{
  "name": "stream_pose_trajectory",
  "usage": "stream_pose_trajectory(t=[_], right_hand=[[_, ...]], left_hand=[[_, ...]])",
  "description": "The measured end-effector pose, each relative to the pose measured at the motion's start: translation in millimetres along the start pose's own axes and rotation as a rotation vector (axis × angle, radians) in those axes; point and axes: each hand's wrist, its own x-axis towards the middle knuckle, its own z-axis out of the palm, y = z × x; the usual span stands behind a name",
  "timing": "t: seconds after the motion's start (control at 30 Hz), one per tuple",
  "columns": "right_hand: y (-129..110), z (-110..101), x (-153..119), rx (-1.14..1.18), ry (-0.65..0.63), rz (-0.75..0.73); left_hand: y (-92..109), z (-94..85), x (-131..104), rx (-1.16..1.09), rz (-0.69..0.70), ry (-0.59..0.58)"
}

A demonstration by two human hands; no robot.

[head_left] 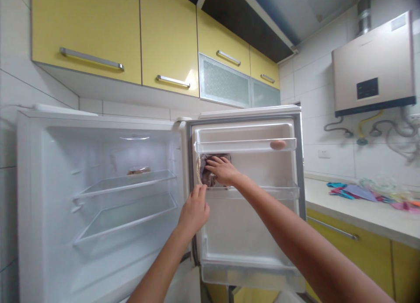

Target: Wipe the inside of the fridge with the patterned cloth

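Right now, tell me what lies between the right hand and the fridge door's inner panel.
A brownish cloth with a pale edge: in the head view, the right hand lies over it, against the inner panel.

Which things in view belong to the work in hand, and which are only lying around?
In the work:
right hand, spread on the brown cloth
brown cloth, against the open fridge door
left hand, at the cloth's lower edge

Only lying around:
egg, in the upper door rack
small package, on the upper fridge shelf
colourful fabric pieces, on the counter
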Motion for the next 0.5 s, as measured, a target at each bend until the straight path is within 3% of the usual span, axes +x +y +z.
stream_pose_trajectory(t=[0.2, 0.5], right_hand=[[5, -2, -11, 0.154, -0.16, -0.06], [-1, -1, 1, 0.494, -0.379, 0.185]], left_hand=[[0, -4.0, -1, 0.035, 0.001, -0.012], [1, -7.3, -2, 0.069, -0.011, -0.027]])
